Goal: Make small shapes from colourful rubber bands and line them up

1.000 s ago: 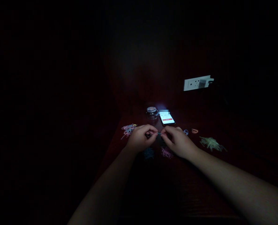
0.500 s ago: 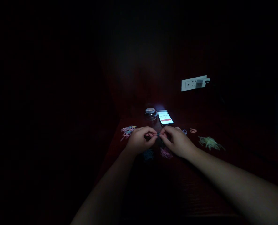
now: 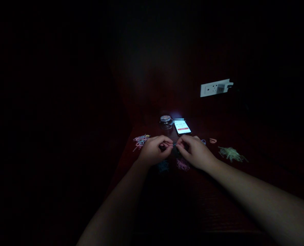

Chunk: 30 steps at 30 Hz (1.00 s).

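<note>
A small blue rubber band (image 3: 174, 144) is stretched between the fingertips of both hands, just above the dark red table. My left hand (image 3: 155, 149) pinches its left end between thumb and forefinger. Its right end is in the pinch of my right hand (image 3: 192, 150). Below the hands lie a heap of blue bands (image 3: 163, 166) and a heap of pink bands (image 3: 183, 164), both dim. Left of my left hand is a mixed pile of coloured bands (image 3: 141, 140). Pale yellow-green bands (image 3: 231, 154) lie in a heap beyond my right wrist.
A lidded clear jar (image 3: 166, 122) stands at the back beside a lit phone (image 3: 182, 127). An orange band (image 3: 213, 140) and a purple band (image 3: 203, 141) lie right of my right hand. A wall socket (image 3: 215, 88) holds a plug. The surroundings are very dark.
The view has shifted slightly, so most things sit a little further right and higher. Both hands keep their pinch on the blue band.
</note>
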{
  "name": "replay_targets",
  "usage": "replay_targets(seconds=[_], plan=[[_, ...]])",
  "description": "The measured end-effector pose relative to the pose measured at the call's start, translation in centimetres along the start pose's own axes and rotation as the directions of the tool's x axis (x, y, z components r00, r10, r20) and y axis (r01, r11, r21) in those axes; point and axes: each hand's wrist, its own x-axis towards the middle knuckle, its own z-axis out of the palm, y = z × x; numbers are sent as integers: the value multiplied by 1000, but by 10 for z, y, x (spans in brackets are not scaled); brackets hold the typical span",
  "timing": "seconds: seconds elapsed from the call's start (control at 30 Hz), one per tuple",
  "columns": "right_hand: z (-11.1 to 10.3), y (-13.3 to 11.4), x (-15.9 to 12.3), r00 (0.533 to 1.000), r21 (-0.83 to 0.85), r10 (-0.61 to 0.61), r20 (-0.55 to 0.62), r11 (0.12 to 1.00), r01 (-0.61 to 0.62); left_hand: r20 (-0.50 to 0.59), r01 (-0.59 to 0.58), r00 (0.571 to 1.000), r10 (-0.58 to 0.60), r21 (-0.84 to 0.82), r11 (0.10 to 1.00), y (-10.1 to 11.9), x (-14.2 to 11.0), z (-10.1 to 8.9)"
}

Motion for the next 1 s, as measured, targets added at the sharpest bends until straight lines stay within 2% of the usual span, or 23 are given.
replay_targets(seconds=[0.27, 0.53, 0.73, 1.0], plan=[[0, -1, 0, 998, 6, -59, 28, 998, 59, -53, 47, 998, -46, 16, 999, -3, -3, -6], [3, -3, -2, 997, 50, -56, 58, 997, 53, 17, 113, 994, -112, -107, 988, -8, -12, -11], [4, -5, -3, 992, 75, -101, 73, 993, 96, 50, 169, 985, -164, -122, 978, -6, -14, -11], [2, -4, -3, 989, 71, -112, 98, 992, 105, 122, 185, 979, -166, -169, 968, -4, -12, -11]])
